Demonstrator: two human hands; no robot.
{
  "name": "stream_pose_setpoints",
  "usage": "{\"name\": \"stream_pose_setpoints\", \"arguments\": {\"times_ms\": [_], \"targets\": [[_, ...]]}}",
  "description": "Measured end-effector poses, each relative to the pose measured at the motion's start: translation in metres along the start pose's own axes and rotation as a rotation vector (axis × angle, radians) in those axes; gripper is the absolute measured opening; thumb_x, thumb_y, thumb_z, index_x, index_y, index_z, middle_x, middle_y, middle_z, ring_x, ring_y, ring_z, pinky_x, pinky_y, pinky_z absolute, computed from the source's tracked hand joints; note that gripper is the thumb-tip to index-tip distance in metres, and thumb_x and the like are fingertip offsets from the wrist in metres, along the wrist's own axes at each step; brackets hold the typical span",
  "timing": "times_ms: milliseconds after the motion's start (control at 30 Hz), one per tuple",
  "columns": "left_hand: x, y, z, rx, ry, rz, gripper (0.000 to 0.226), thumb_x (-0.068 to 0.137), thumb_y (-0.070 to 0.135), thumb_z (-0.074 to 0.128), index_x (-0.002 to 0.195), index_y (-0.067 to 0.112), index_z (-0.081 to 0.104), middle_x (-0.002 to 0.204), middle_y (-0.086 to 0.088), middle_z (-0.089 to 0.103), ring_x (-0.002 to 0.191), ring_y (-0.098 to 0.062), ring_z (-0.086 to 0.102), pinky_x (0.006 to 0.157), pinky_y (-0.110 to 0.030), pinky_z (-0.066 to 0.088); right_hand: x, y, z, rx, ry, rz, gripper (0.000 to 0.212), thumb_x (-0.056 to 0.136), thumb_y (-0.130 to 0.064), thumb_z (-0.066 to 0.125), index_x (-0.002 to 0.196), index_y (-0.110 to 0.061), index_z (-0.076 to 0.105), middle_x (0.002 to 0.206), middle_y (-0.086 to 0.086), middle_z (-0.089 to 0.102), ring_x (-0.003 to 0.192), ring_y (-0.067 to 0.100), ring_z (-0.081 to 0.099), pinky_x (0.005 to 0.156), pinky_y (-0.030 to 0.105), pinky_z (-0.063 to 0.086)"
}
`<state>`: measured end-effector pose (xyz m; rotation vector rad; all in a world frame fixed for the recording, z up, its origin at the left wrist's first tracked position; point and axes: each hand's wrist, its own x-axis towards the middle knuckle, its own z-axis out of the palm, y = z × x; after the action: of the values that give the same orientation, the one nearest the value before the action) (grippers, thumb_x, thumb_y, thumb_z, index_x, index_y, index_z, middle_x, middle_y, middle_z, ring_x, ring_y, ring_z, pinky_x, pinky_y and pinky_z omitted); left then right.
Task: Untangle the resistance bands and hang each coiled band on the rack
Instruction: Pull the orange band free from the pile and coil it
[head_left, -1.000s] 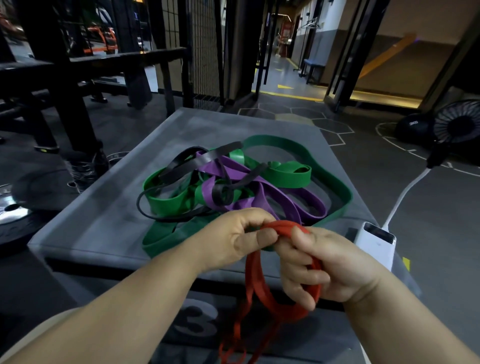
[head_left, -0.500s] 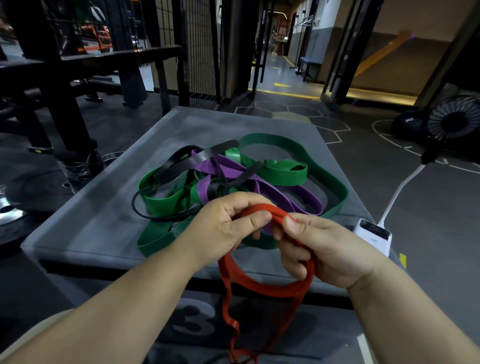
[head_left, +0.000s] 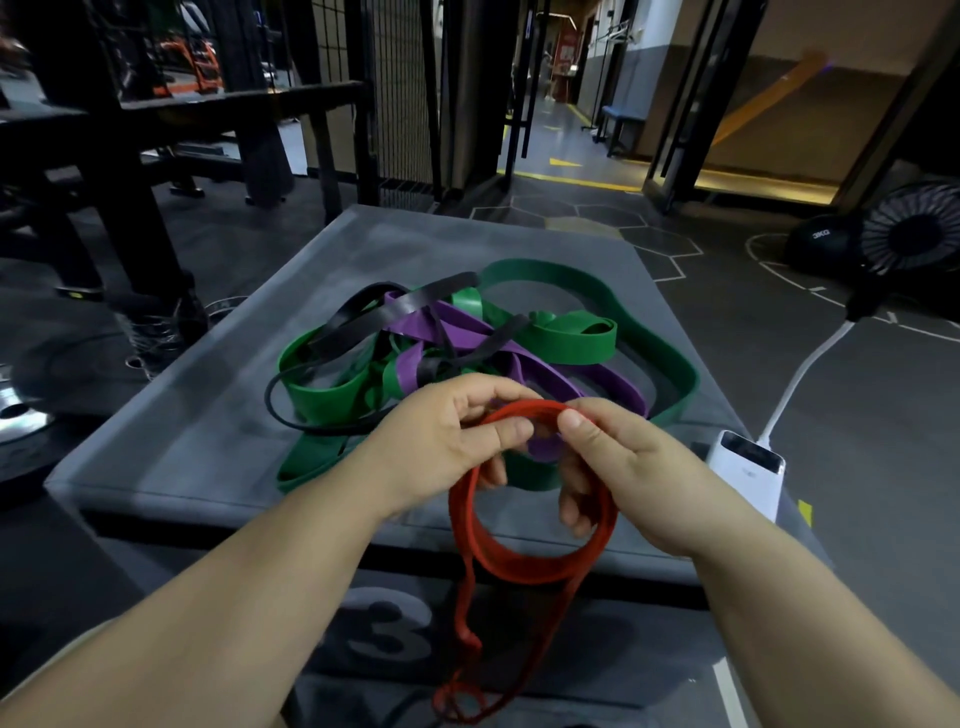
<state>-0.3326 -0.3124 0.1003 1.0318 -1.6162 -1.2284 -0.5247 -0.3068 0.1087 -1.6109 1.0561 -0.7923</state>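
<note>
The left hand pinches the red band between thumb and forefinger at the top of a loop. The right hand pinches it just beside, its lower fingers curled inside the loop. The loop hangs below both hands, and its tail drops further and looks twisted at the bottom.

That twist could snag or wind a kink into the coil. If either pinch slackens, the springy loop would likely spring open. The purple band in the pile lies just beyond the fingers and could get caught up in a turn. A wide sweep of the right hand might knock the power bank beside it. No rack can be picked out with certainty.
</note>
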Motion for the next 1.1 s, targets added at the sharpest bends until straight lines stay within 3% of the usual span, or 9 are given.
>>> {"name": "stream_pose_setpoints", "arguments": {"times_ms": [200, 300, 467, 567, 667, 767, 933, 1033, 1100], "targets": [[0.001, 0.001, -0.004, -0.152, 0.052, 0.044, 0.016, 0.088, 0.004, 0.063, 0.100, 0.012, 0.070, 0.088, -0.002, 0.073, 0.078, -0.013, 0.066, 0.068, -0.022, 0.053, -0.001, -0.005, -0.003, -0.056, -0.085, 0.031, 0.033, 0.077, -0.042, 0.066, 0.082, -0.012, 0.053, 0.052, 0.007, 0.059, 0.046, 0.022, 0.061, 0.047, 0.025, 0.047], [-0.001, 0.002, -0.003, -0.182, 0.008, 0.047, 0.016, 0.086, 0.005, 0.064, 0.099, 0.012, 0.069, 0.081, 0.003, 0.070, 0.068, -0.010, 0.061, 0.064, -0.021, 0.051, 0.000, -0.003, -0.012, 0.104, -0.149, 0.086, 0.038, 0.070, -0.025, 0.088, 0.083, -0.007, 0.058, 0.052, 0.008, 0.058, 0.052, 0.025, 0.066, 0.052, 0.027, 0.052], [-0.002, 0.003, -0.002, -0.159, 0.029, 0.096, 0.018, 0.078, 0.021, 0.073, 0.096, 0.023, 0.072, 0.081, 0.000, 0.065, 0.064, -0.007, 0.052, 0.060, -0.019, 0.045, 0.000, 0.001, -0.018, 0.261, -0.227, 0.143, 0.035, 0.075, -0.028, 0.078, 0.095, -0.002, 0.064, 0.070, 0.017, 0.070, 0.065, 0.028, 0.071, 0.061, 0.032, 0.053], [-0.001, 0.005, -0.003, -0.105, 0.038, 0.080, 0.020, 0.078, 0.017, 0.070, 0.098, 0.021, 0.070, 0.080, 0.002, 0.068, 0.061, -0.004, 0.052, 0.057, -0.019, 0.044, 0.001, 0.001, -0.015, 0.122, -0.152, 0.116, 0.030, 0.082, -0.029, 0.074, 0.097, -0.006, 0.062, 0.075, 0.010, 0.072, 0.071, 0.018, 0.070, 0.060, 0.030, 0.046], [0.000, 0.004, -0.004, -0.038, 0.023, 0.036, 0.020, 0.084, 0.007, 0.069, 0.099, 0.021, 0.070, 0.080, -0.002, 0.068, 0.058, -0.005, 0.052, 0.057, -0.021, 0.046, 0.002, 0.002, -0.013, 0.050, -0.067, 0.044, 0.026, 0.073, -0.030, 0.071, 0.083, -0.009, 0.060, 0.065, 0.003, 0.065, 0.060, 0.013, 0.061, 0.053, 0.025, 0.048], [0.000, 0.004, -0.004, -0.007, 0.014, 0.022, 0.018, 0.086, 0.006, 0.068, 0.099, 0.019, 0.070, 0.070, 0.004, 0.065, 0.057, -0.008, 0.053, 0.057, -0.022, 0.047, 0.004, 0.003, -0.013, 0.074, -0.081, 0.058, 0.029, 0.072, -0.027, 0.077, 0.076, -0.009, 0.055, 0.056, 0.003, 0.057, 0.048, 0.015, 0.054, 0.058, 0.033, 0.051], [-0.001, 0.005, 0.001, -0.139, 0.006, 0.089, 0.016, 0.083, 0.017, 0.067, 0.098, 0.018, 0.068, 0.076, 0.006, 0.069, 0.058, -0.008, 0.055, 0.055, -0.022, 0.048, 0.001, 0.008, -0.015, 0.449, -0.375, 0.064, 0.030, 0.058, -0.029, 0.091, 0.063, -0.020, 0.063, 0.061, 0.008, 0.063, 0.039, 0.011, 0.055, 0.047, 0.026, 0.052], [-0.002, 0.004, 0.007, -0.203, -0.040, 0.154, 0.017, 0.082, 0.020, 0.068, 0.098, 0.017, 0.067, 0.076, 0.008, 0.068, 0.059, -0.007, 0.057, 0.056, -0.021, 0.049, 0.005, 0.014, -0.012, 0.774, -0.709, -0.037, 0.024, 0.082, -0.030, 0.078, 0.078, -0.016, 0.059, 0.099, 0.013, 0.069, 0.064, 0.009, 0.069, 0.062, 0.024, 0.056], [-0.002, 0.004, 0.013, -0.253, -0.054, 0.164, 0.015, 0.081, 0.013, 0.064, 0.096, 0.016, 0.065, 0.075, 0.009, 0.068, 0.060, -0.004, 0.057, 0.056, -0.019, 0.049, 0.008, 0.016, -0.009, 0.813, -0.777, -0.145, 0.029, 0.090, -0.031, 0.069, 0.076, -0.015, 0.050, 0.107, 0.012, 0.067, 0.072, 0.010, 0.069, 0.076, 0.028, 0.055]]}}
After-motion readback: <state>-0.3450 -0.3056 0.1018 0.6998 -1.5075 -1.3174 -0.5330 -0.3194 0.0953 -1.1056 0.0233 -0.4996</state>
